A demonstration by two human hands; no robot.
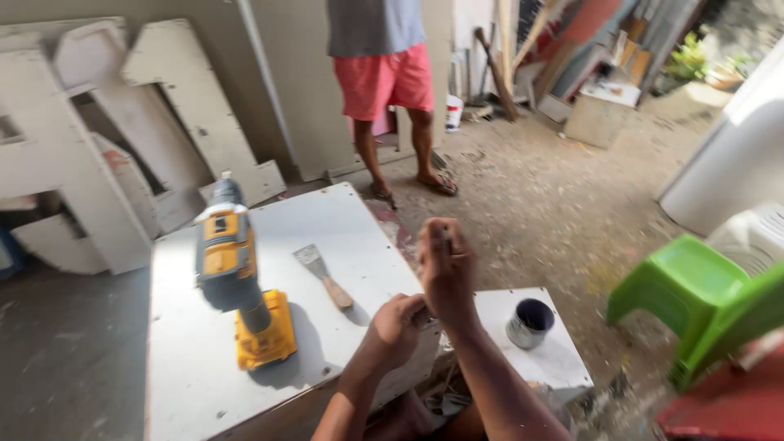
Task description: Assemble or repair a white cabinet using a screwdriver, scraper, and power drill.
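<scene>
Apparently mid-fiddle: right hand (447, 265) raised, pinching a small dark bit; left hand (398, 327) curled shut beneath. Drill (238, 282) stands on its battery, scraper (322, 275) flat beside it, within reach.

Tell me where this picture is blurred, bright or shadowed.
Head view: the right hand and left hand are motion-blurred; the drill casts a soft shadow on the white board; sunlight washes out the top-right corner; the green stool is slightly soft.

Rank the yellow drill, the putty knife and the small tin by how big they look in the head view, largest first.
1. yellow drill, clearly largest.
2. putty knife.
3. small tin, more compact, though it and the knife look close in overall size, so that order is unsure.
</scene>
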